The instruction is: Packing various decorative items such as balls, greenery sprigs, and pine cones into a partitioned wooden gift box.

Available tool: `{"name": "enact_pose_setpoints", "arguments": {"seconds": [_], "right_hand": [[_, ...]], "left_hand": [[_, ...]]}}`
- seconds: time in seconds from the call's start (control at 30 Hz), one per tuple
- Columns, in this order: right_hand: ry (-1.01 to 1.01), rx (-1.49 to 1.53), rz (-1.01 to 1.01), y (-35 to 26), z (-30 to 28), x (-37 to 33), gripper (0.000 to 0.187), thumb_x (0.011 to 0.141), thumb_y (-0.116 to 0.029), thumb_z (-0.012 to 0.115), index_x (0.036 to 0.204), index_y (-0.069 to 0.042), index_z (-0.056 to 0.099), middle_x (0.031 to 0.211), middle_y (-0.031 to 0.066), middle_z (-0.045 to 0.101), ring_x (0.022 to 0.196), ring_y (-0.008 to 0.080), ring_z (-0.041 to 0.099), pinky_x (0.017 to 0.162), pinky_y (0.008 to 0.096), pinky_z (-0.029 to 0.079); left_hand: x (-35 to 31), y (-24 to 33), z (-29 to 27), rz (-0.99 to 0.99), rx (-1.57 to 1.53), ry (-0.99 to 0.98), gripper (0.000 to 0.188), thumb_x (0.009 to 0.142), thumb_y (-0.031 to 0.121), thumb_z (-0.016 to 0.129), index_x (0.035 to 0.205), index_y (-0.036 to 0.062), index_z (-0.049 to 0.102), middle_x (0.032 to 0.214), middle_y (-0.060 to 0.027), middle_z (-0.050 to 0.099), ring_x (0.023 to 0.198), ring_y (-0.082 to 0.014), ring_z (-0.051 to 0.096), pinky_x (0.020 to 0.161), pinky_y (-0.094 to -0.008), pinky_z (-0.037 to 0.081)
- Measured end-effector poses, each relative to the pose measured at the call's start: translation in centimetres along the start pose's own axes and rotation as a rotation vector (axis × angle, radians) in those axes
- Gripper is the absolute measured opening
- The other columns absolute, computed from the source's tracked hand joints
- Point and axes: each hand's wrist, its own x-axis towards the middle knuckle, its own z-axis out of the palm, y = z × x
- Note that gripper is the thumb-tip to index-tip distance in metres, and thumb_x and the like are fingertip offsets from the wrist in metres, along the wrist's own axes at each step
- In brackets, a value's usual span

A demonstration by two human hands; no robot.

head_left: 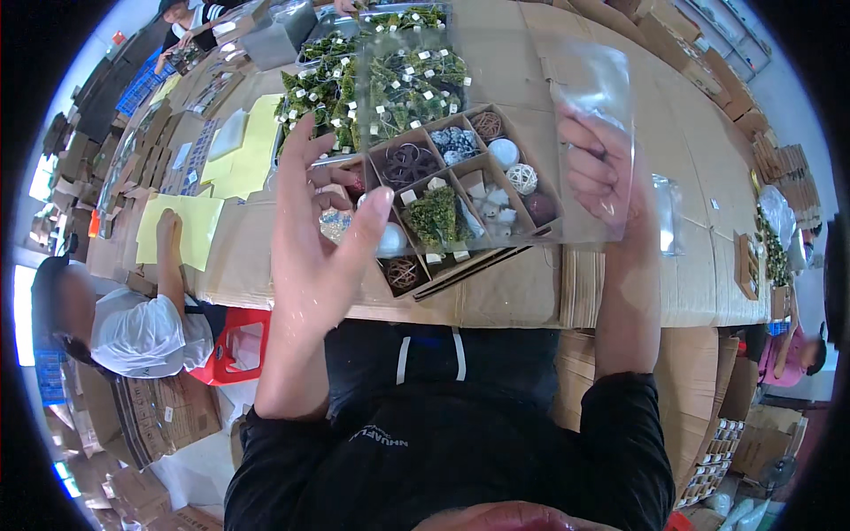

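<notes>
My right hand (595, 168) is closed on the right edge of a transparent plastic sheet (505, 75), held up over the table. My left hand (314, 234) is raised at the sheet's left side, fingers spread and holding nothing. Below and behind the sheet sits a divided cardboard box (474, 264), turned at an angle. In its compartments are a small green tree (431, 217), dark brown wire ornaments (407, 164), blue-and-white pieces (454, 143), white figures (496, 212), and several balls, including a white woven ball (521, 179). My left hand hides part of the box's left side.
Trays of small green trees (328, 93) with white blocks stand behind the box. Yellow sheets (181, 232) lie at left, where a person in a white shirt (146, 332) sits on a red stool (237, 347). Another transparent plastic piece (666, 217) lies at right. Cardboard covers the table.
</notes>
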Motion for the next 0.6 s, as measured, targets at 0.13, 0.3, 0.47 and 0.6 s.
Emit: {"name": "enact_pose_setpoints", "arguments": {"seconds": [0.13, 0.3, 0.47, 0.6], "right_hand": [[0.062, -0.058, 0.026, 0.2, 0.5, 1.7, 0.020, 0.102, -0.020, 0.050, 0.112, -0.003, 0.054, 0.073, -0.0020, 0.040, 0.051, 0.0067, 0.032, 0.042, 0.0227, 0.024], [0.114, -0.334, 0.032, -0.9, 1.2, 1.9, 0.080, 0.093, -0.067, 0.053, 0.135, 0.001, 0.044, 0.093, 0.0087, 0.061, 0.055, 0.0096, 0.041, 0.043, 0.0238, 0.028], [0.252, -0.718, 0.013, 0.0, 2.6, 2.2, 0.070, 0.094, -0.061, 0.056, 0.132, -0.003, 0.050, 0.093, 0.0043, 0.058, 0.060, 0.0066, 0.042, 0.044, 0.0207, 0.028], [0.421, -1.212, -0.070, -0.2, 1.2, 5.9, 0.062, 0.091, -0.052, 0.065, 0.126, -0.001, 0.060, 0.086, 0.0069, 0.064, 0.071, 0.0106, 0.057, 0.057, 0.0265, 0.046]], "left_hand": [[0.9, 1.2, -0.2, -0.149, -0.301, -0.157, 0.070, 0.097, 0.009, 0.062, 0.152, -0.0013, 0.021, 0.095, -0.0085, 0.065, 0.075, -0.0067, 0.056, 0.064, -0.0197, 0.046], [-1.0, 1.8, -0.3, -0.294, -0.288, -0.087, 0.074, 0.097, 0.010, 0.062, 0.154, -0.0031, 0.016, 0.088, -0.0089, 0.068, 0.058, -0.0034, 0.054, 0.050, -0.0179, 0.044], [-2.1, 2.3, 0.2, -0.421, -0.189, -0.158, 0.081, 0.098, 0.015, 0.061, 0.153, -0.0092, 0.007, 0.076, -0.0105, 0.070, 0.060, -0.0076, 0.061, 0.053, -0.0214, 0.047], [-2.1, 1.9, -0.2, -0.435, -0.098, -0.184, 0.081, 0.097, 0.016, 0.061, 0.153, -0.0100, 0.008, 0.072, -0.0095, 0.069, 0.060, -0.0079, 0.061, 0.053, -0.0209, 0.046]]}}
